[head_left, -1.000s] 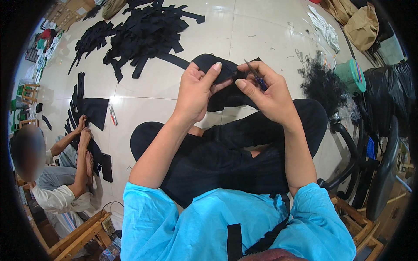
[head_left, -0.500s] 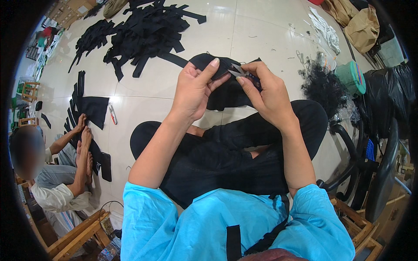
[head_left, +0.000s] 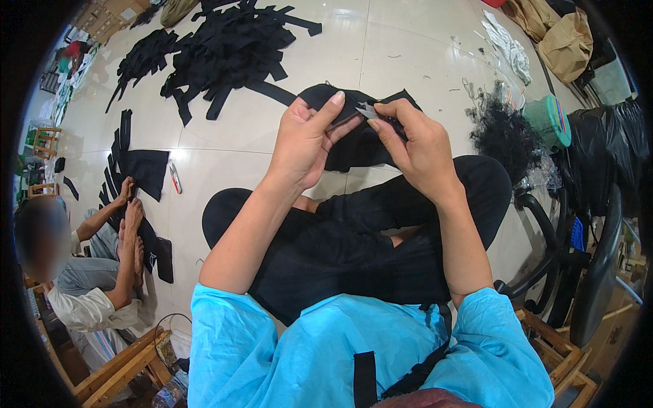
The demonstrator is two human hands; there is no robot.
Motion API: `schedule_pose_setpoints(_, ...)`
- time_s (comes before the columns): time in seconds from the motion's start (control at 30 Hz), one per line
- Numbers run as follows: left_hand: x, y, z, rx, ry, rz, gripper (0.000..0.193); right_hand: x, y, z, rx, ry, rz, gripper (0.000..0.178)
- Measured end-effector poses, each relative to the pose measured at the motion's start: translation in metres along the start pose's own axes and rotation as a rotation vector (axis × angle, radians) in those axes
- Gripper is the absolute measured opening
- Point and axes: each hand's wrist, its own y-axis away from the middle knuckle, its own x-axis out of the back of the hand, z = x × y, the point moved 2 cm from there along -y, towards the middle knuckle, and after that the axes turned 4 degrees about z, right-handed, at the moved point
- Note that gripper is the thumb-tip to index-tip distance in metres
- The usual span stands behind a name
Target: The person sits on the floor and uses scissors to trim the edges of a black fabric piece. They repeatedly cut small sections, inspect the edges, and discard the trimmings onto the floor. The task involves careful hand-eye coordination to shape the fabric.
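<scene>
I sit cross-legged on a white tiled floor, holding a black piece of fabric [head_left: 350,146] up in front of me. My left hand [head_left: 305,139] grips its left edge, thumb stretched along the top. My right hand [head_left: 415,146] pinches a small metal thread snipper [head_left: 371,111], its tips resting on the fabric's upper edge between my two hands. The cloth hangs down behind both hands toward my knees.
A big heap of black fabric strips [head_left: 224,47] lies ahead on the floor. A pile of black thread scraps [head_left: 503,132] and a green tape roll [head_left: 547,122] sit to the right. At the left, another person [head_left: 88,272] handles black pieces; a small cutter [head_left: 175,178] lies nearby.
My right hand has shifted left, bringing the snipper's tips closer to my left thumb at the fabric's top edge. The fabric stays held up.
</scene>
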Motion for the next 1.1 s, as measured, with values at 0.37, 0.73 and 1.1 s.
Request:
schedule_pose_setpoints(0.37, 0.002, 0.000, 0.000, 0.018, 0.011, -0.007, 0.021, 0.000, 0.001, -0.004, 0.001, -0.003, 0.031, 0.020)
schedule_pose_setpoints(0.73, 0.002, 0.002, 0.000, 0.006, 0.018, -0.005, 0.022, 0.000, 0.001, 0.002, -0.072, -0.160, -0.006, 0.024)
schedule_pose_setpoints(1.1, -0.004, 0.005, -0.005, -0.047, -0.139, -0.028, 0.018, -0.004, -0.001, 0.003, -0.197, -0.250, 0.118, 0.025)
